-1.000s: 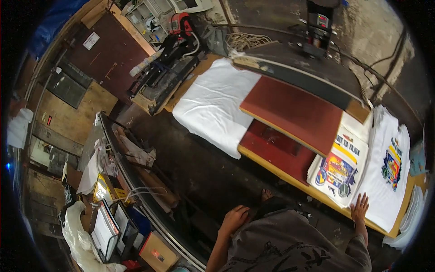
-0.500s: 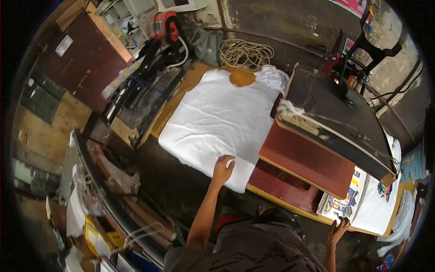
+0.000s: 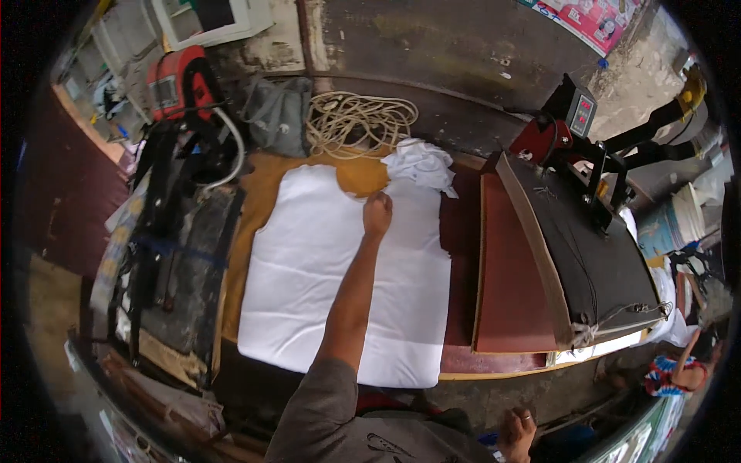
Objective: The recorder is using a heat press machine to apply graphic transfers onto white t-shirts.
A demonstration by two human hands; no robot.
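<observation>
**Fist on the white shirt**

The left hand, closed into a fist, presses on the far end of the white shirt spread flat on the table; whether it grips cloth is unclear. The right hand hangs loosely open, holding nothing, at the near edge. A crumpled white cloth lies just beyond the fist, the heat press to the right.

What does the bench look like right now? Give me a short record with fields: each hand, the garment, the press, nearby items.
left hand: closed, on the far end of the white T-shirt
right hand: low by the body, touching nothing on the bench, fingers loosely open
white T-shirt: spread flat on the worktable
heat press: open, upper plate raised at the right
crumpled white cloth: beyond the shirt
rope coil: behind the table
</observation>
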